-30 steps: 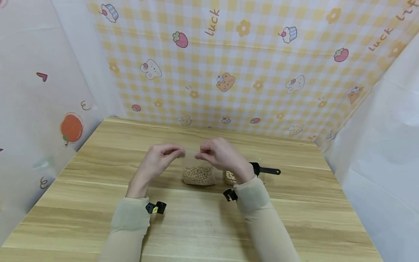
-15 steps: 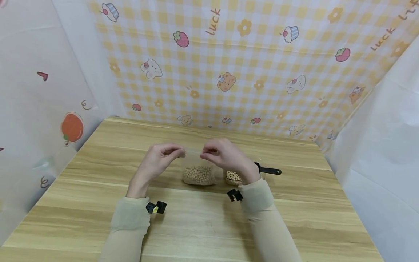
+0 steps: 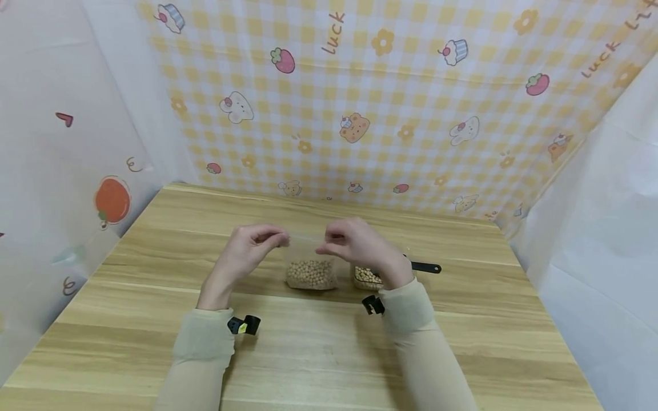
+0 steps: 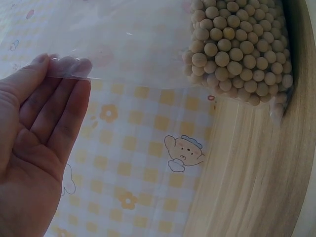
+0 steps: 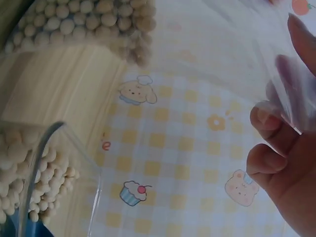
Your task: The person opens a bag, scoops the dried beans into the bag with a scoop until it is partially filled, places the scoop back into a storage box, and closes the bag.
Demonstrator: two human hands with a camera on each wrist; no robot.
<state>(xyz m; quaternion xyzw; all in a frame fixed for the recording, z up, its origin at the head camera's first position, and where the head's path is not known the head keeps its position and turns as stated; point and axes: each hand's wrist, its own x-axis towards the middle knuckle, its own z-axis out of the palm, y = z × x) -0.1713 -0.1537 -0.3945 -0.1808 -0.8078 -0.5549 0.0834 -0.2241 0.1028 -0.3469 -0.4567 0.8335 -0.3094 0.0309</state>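
Note:
A clear plastic bag [image 3: 311,274] stands on the table, its lower part filled with round beige beans [image 4: 242,54]. My left hand [image 3: 250,246] pinches the bag's upper left corner between thumb and fingers. At the upper right, my right hand [image 3: 354,245] has the bag's thin film between its thumb and fingers. In the right wrist view some of its fingers [image 5: 291,89] show through the plastic, and the lower two are curled. The bag's top edge stretches between the two hands.
Right of the bag, partly behind my right wrist, a clear box [image 3: 367,279] holds more beige beans. A black scoop handle [image 3: 426,267] sticks out to its right. The wooden table [image 3: 288,359] ends at a yellow checked curtain [image 3: 380,114] behind.
My right hand has shifted a little to the right along the bag's top, and its thumb and index finger show farther apart. The left hand has kept its place.

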